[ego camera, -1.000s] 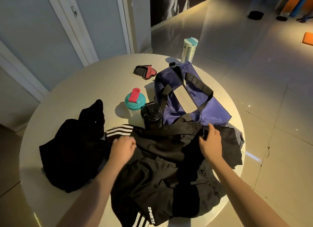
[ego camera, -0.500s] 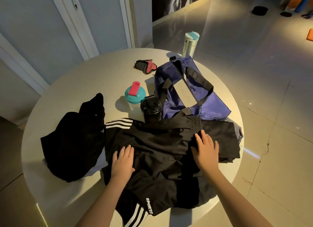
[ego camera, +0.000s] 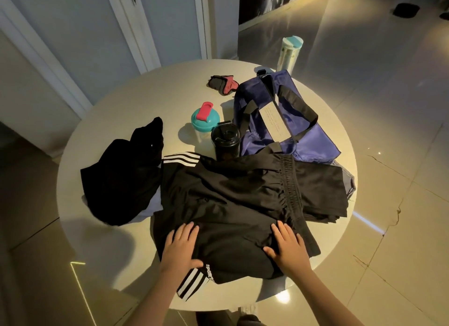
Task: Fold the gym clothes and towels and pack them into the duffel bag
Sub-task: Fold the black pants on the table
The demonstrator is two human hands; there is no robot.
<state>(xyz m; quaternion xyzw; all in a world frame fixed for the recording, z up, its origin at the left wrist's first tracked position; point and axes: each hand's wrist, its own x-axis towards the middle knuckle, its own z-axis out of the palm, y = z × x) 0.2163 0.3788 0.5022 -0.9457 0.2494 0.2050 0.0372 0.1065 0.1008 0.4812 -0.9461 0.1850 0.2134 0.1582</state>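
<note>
Taking the round table (ego camera: 136, 102) as a clock with me at 6, both my hands lie flat on the black striped shorts (ego camera: 230, 197), which are spread from the centre down to the rim at 6. My left hand (ego camera: 181, 246) presses palm down at about 7 of the garment. Its fingers are straight and slightly apart, and the thumb reaches toward the white lettering and the three white stripes that hang over the near rim. My right hand (ego camera: 288, 246) presses down the same way at about 5, fingers straight and close together, thumb stretched out toward the left hand. Neither hand pinches any cloth.

The gathered waistband runs along the right side of the shorts, on top of a stack of dark clothes (ego camera: 323, 187) at 3, with a bit of grey cloth (ego camera: 349, 182) showing past it.

The blue duffel bag (ego camera: 313, 143) lies at 1 to 2, its near end touching the shorts. Its black straps cross over a pale label on top.

A black heap of clothing (ego camera: 121, 180) lies at 9, just beside the shorts. A black shaker cup (ego camera: 226, 141) stands near the centre, against the bag, with a teal bottle with a pink cap (ego camera: 205, 118) just beside it at 11. A red and grey glove (ego camera: 222, 84) lies at 12, and a tall pale bottle (ego camera: 289, 52) stands at the far rim at 1.
</note>
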